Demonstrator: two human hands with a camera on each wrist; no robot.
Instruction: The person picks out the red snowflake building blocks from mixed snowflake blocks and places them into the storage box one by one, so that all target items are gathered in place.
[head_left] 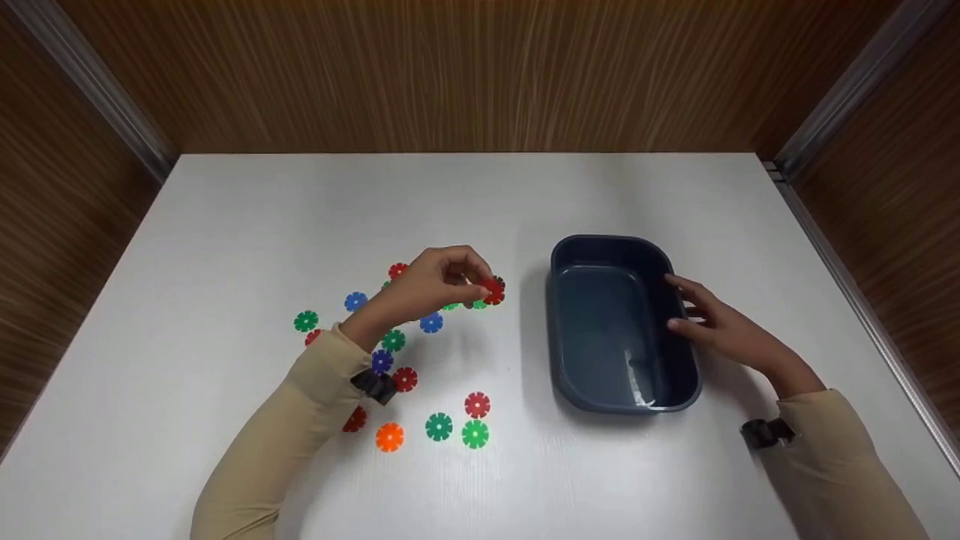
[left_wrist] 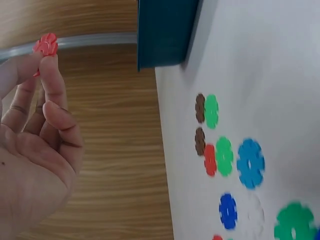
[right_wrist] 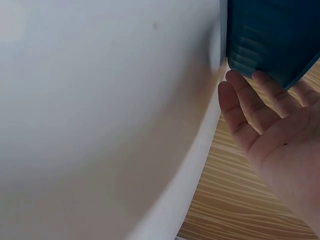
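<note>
Between thumb and index finger, my left hand (head_left: 439,281) pinches a red snowflake disc (head_left: 493,290), held over the table left of the dark blue plastic bin (head_left: 556,352). In the left wrist view the red disc (left_wrist: 47,45) sticks out past the fingertips, the other fingers loosely bent. My right hand (head_left: 727,334) holds the bin's right rim, thumb and index fingertip over the edge. Other fingers of the right hand (right_wrist: 285,125) lie against the bin's outer wall (right_wrist: 265,45) in the right wrist view. The bin's visible floor has nothing on it.
Loose snowflake discs lie scattered around and under the left forearm, among them an orange disc (head_left: 389,436), a light green disc (head_left: 475,433) and a blue disc (head_left: 355,301). The white table (head_left: 337,202) ends at a wood-grain panel (head_left: 465,75) behind, with side panels left and right.
</note>
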